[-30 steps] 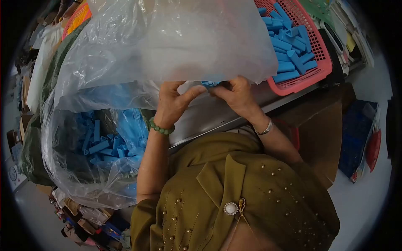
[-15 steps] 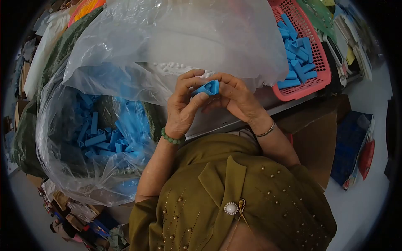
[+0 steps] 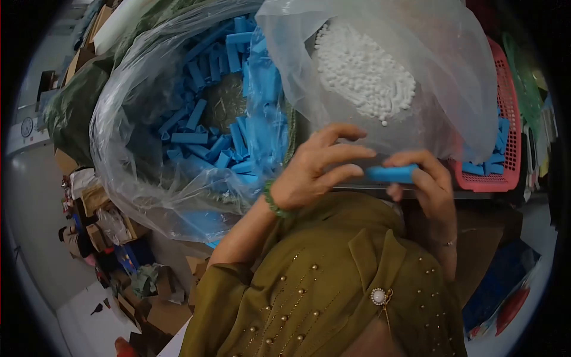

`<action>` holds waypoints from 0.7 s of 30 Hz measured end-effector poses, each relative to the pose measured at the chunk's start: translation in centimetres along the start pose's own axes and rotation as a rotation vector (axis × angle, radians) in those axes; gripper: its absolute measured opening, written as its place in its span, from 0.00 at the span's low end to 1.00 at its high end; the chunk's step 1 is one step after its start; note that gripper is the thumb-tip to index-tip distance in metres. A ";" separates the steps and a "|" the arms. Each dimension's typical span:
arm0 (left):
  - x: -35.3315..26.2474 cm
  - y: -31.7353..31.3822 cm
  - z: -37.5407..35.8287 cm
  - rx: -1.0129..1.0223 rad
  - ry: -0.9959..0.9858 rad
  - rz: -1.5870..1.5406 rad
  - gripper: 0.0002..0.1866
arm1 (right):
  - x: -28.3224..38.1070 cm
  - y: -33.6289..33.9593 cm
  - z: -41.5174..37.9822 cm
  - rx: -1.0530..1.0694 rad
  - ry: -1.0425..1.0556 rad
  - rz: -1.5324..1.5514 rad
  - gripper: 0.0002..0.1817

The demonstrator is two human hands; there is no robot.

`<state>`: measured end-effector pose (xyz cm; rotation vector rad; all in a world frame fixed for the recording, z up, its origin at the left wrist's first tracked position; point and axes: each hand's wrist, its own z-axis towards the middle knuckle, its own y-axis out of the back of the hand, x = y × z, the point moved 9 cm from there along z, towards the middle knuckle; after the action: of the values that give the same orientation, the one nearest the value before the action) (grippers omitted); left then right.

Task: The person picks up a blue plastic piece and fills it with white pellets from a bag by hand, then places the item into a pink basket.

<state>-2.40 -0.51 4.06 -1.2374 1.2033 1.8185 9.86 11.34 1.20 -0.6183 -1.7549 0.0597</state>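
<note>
A blue triangular tube point(image 3: 391, 174) lies level in front of my body, slightly smeared by motion. My right hand point(image 3: 429, 181) is closed around its right end. My left hand point(image 3: 318, 166), with a green bead bracelet at the wrist, is open beside the left end, its fingers stretched toward the tube. Just beyond the hands, a heap of small white balls point(image 3: 366, 74) is spread on the work surface. A sheet of clear plastic point(image 3: 440, 77) drapes around the heap.
On the left, a big bag lined with clear plastic point(image 3: 128, 160) holds many blue triangular tubes point(image 3: 190, 138). A pink basket point(image 3: 510, 122) with more blue tubes stands at the right. Cardboard boxes point(image 3: 169, 312) and other goods are on the floor at lower left.
The view has swung left, showing more of the bag and the white balls. My left hand has let go of the blue tube and opened; my right hand keeps hold of it.
</note>
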 end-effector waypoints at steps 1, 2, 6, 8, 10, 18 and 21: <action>0.4 2.6 -0.9 -0.015 0.057 0.087 0.12 | 1.2 1.2 -1.6 0.005 0.036 -0.029 0.12; 1.0 5.4 -1.7 -0.027 0.110 0.169 0.10 | 2.4 2.9 -3.2 0.003 0.074 -0.061 0.13; 5.5 18.3 -6.8 -0.478 0.338 1.097 0.06 | 8.2 12.7 -9.1 -0.350 0.256 -0.383 0.16; 9.0 21.5 -8.3 -0.447 0.469 1.456 0.09 | 9.9 16.9 -11.0 -0.683 0.337 -0.517 0.17; 12.2 23.4 -8.8 -0.373 0.715 1.576 0.10 | 10.8 16.5 -10.8 -1.041 0.409 -0.667 0.14; 11.4 24.4 -9.3 -0.525 0.736 1.580 0.13 | 7.9 5.3 -6.2 -0.265 0.277 -0.844 0.05; 13.0 23.4 -9.2 -0.317 0.814 1.698 0.15 | 4.8 1.3 -3.2 -0.026 0.422 -0.808 0.04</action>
<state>-23.86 -18.05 -1.53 -1.1331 3.1568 2.6704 12.55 13.61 5.88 0.0961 -1.4752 -0.6107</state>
